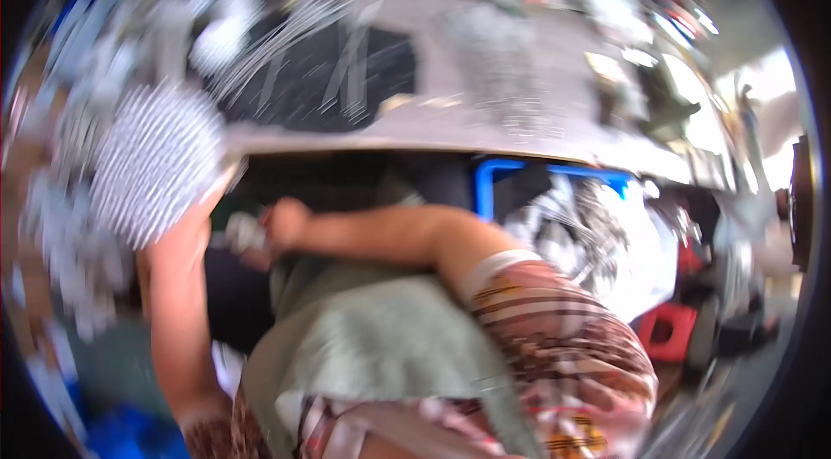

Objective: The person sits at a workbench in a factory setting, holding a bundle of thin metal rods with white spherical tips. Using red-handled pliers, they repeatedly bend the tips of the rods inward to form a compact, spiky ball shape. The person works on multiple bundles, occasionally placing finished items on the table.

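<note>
At the left, my left hand [215, 191] is raised and partly hidden by a round, pale grey-white bundle [157, 163] with a fine streaked and dotted face. My fingers appear closed on the bundle's edge; blur hides what it is made of. My right forearm crosses in front of my body, below the table edge. My right hand [284, 227] is closed near the left forearm, with a small whitish thing [246, 232] and a speck of red at its fingers. Motion blur hides the kind of that thing.
A pale table [554, 126] spans the front, bearing a black mat [346, 83], thin pale strands and white clutter. Under its right side stands a blue-rimmed container [485, 191] beside a white bag [645, 273]. A red object [665, 331] lies lower right.
</note>
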Demonstrator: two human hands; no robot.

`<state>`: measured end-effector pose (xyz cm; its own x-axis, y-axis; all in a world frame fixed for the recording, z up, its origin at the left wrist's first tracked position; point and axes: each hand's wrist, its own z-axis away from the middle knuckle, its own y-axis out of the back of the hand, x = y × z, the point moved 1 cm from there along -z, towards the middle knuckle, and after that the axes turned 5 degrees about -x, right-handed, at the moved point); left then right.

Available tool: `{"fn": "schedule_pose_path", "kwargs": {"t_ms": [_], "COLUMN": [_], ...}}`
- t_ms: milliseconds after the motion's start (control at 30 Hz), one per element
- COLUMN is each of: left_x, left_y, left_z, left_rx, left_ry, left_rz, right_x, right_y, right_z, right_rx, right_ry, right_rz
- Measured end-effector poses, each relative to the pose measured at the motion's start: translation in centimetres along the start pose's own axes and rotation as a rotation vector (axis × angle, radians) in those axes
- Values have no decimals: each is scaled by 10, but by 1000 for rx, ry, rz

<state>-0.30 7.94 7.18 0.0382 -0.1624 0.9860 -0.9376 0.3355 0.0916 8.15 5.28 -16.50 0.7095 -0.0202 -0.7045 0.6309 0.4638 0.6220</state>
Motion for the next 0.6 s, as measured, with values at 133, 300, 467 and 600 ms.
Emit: {"fn": "schedule_pose_path", "kwargs": {"t_ms": [133,300,467,600], "left_x": [18,46,67,80], "left_y": [31,41,23,27], "left_z": [10,-3,-3,-1], "left_rx": [42,-94,-185,-212], "left_ry": [-63,-132,-116,-104], "left_rz": [116,262,299,328], "right_x": [-1,-6,-9,-34], "right_y": [-5,14,14,15], "right_z": [-20,-1,15,14], "right_rx": [-44,-20,12,101], "right_ry": [-65,-97,-131,-87], "right_rz": [-23,-113,-211,-300]}}
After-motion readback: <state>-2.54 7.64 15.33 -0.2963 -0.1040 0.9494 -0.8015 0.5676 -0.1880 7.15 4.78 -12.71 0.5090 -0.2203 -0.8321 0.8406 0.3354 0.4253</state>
